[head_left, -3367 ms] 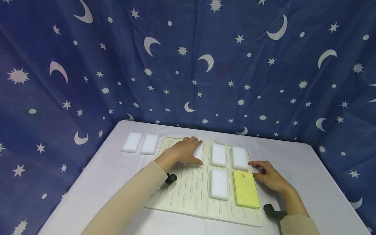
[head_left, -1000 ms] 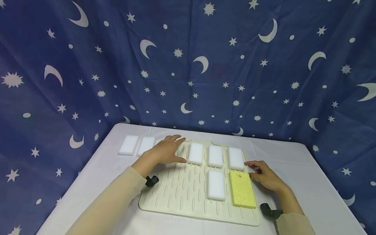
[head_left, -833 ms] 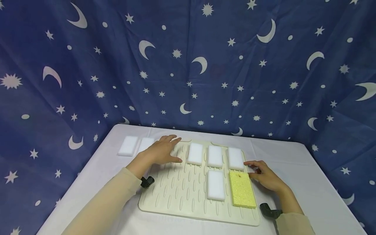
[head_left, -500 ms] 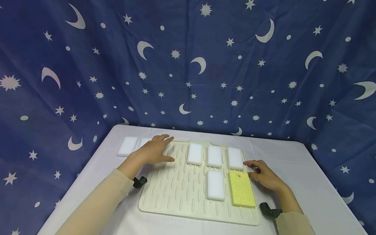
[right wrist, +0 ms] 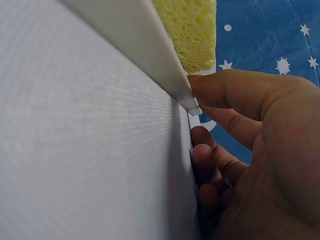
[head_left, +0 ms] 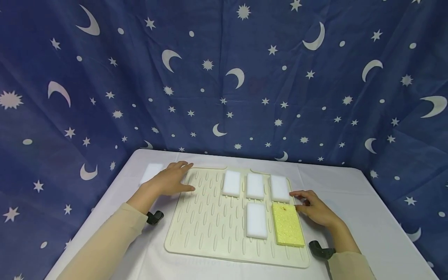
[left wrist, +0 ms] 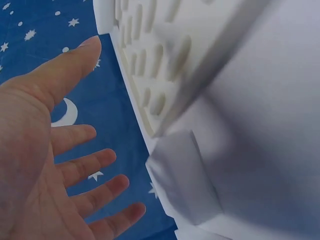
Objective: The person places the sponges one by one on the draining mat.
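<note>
My left hand (head_left: pixel 174 179) hovers flat with straight, spread fingers over a white sponge (left wrist: pixel 185 184) on the tablecloth, just left of the cream ribbed mat (head_left: pixel 210 227). It holds nothing. Another white sponge (head_left: pixel 148 173) lies further left. On the mat, three white sponges (head_left: pixel 254 186) form a back row. In front of them lie one more white sponge (head_left: pixel 256 220) and a yellow sponge (head_left: pixel 287 224). My right hand (head_left: pixel 312 207) rests on the cloth at the mat's right edge (right wrist: pixel 150 55), thumb against the rim, fingers loosely curled, next to the yellow sponge (right wrist: pixel 192 30).
The table carries a white cloth (head_left: pixel 357 217) and ends close on the left and right. A blue curtain with stars and moons (head_left: pixel 224 77) hangs right behind it. Black wrist mounts (head_left: pixel 155 217) sit at both forearms.
My left hand has let go of the leftmost back-row sponge on the mat and slid left, off the mat, over the sponge beside it. The right hand has stayed put.
</note>
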Demonstrator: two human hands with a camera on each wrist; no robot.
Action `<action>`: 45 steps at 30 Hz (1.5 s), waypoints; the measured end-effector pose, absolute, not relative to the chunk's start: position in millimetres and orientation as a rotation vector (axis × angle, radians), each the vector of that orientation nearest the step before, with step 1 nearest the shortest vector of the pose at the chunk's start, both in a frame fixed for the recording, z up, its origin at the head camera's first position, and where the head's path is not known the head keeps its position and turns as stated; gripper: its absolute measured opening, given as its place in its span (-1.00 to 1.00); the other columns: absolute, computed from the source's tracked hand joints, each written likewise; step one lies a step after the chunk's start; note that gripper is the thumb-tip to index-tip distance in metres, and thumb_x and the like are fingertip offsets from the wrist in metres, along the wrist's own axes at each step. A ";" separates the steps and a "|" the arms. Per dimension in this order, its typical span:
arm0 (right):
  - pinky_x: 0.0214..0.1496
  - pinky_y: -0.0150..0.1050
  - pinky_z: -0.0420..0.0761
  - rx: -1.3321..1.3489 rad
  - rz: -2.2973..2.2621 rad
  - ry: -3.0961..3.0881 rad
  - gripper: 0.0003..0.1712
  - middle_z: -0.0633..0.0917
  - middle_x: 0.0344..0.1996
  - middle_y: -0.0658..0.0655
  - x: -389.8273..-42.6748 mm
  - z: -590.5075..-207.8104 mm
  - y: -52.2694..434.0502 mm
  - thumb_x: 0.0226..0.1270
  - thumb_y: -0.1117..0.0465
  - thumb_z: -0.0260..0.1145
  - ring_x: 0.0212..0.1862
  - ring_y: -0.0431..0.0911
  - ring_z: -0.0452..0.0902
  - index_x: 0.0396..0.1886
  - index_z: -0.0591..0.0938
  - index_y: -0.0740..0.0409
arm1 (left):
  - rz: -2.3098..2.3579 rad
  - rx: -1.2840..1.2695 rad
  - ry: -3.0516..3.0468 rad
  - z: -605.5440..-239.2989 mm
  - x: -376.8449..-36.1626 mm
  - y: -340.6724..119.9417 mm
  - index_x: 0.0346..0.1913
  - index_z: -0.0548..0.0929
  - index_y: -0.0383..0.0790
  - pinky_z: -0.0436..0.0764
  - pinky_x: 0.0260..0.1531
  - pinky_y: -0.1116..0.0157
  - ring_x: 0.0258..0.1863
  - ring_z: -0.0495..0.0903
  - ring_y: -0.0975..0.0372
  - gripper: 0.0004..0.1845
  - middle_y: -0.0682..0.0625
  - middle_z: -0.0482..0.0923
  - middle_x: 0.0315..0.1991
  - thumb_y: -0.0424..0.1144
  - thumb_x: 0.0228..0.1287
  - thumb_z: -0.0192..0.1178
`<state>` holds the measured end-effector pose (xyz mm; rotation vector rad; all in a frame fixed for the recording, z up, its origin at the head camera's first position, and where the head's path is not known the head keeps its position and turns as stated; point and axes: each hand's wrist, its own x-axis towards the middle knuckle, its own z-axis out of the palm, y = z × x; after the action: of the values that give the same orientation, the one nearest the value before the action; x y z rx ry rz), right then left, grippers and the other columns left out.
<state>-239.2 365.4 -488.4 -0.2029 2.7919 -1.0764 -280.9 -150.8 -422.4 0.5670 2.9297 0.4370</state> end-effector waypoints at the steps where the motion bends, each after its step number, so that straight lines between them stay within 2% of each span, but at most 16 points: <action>1: -0.01 -0.15 0.42 -0.203 -1.078 2.792 -0.45 0.49 0.14 0.23 -239.2 -488.4 365.6 0.36 0.16 0.40 0.03 0.04 0.33 0.34 0.60 0.01 | 0.439 0.562 2.929 -423.3 -281.6 -152.4 0.62 0.22 -0.19 0.28 0.46 -0.25 0.57 0.13 -0.25 0.02 -0.26 0.17 0.60 0.20 0.25 0.41; 11: -0.02 -0.15 0.41 -0.205 -1.074 2.793 -0.45 0.48 0.13 0.22 -238.6 -488.7 366.9 0.36 0.17 0.39 0.01 0.04 0.33 0.34 0.60 0.00 | 0.411 0.538 2.935 -427.2 -288.8 -167.5 0.60 0.25 -0.26 0.29 0.46 -0.23 0.55 0.15 -0.27 -0.01 -0.31 0.20 0.57 0.15 0.25 0.42; 20: -0.02 -0.16 0.42 -0.228 -1.078 2.799 -0.45 0.48 0.13 0.23 -238.2 -489.5 367.0 0.36 0.18 0.39 0.01 0.02 0.33 0.35 0.59 0.02 | 0.403 0.513 2.904 -427.9 -295.1 -175.0 0.60 0.26 -0.24 0.22 0.48 -0.27 0.58 0.07 -0.31 -0.02 -0.34 0.14 0.60 0.13 0.25 0.41; 30: -0.02 -0.16 0.42 -0.223 -1.098 2.790 -0.44 0.50 0.16 0.25 -237.1 -490.3 366.5 0.35 0.17 0.42 0.00 0.01 0.34 0.34 0.60 0.02 | 0.400 0.540 2.874 -429.6 -303.2 -181.2 0.56 0.33 -0.26 0.20 0.48 -0.30 0.56 0.08 -0.36 -0.08 -0.39 0.12 0.59 0.04 0.22 0.43; 45: -0.03 -0.16 0.41 -0.208 -1.101 2.795 -0.45 0.49 0.15 0.24 -240.1 -492.3 367.8 0.34 0.20 0.41 -0.03 0.02 0.32 0.33 0.61 0.02 | 0.457 0.479 2.824 -435.1 -307.4 -185.4 0.60 0.25 -0.23 0.16 0.48 -0.34 0.60 -0.01 -0.32 -0.03 -0.36 0.04 0.63 -0.01 0.20 0.46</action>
<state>-240.1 367.8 -492.3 -0.2077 2.7953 -1.1008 -307.4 -185.4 -435.1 0.4793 2.8239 0.4567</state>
